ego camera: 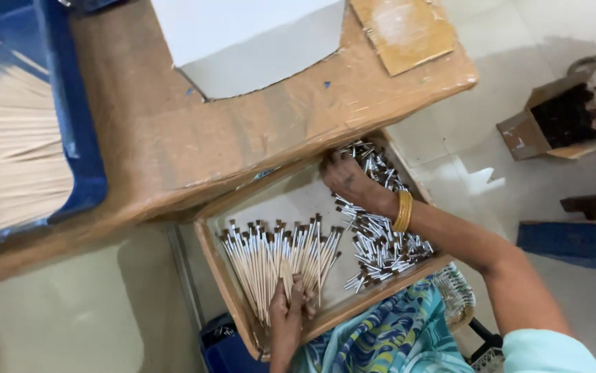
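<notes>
brushes fanned in left hand closed grip, right hand grip curled into loose ferrules beside them

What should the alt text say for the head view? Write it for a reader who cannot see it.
A person's right hand reaches into a heap of short silver metal ferrules with dark tips in a shallow wooden tray, while the left hand grips a fanned bundle of pale wooden-handled paintbrushes. Above, a worn wooden table bears a blue plastic crate of pale sticks.
</notes>
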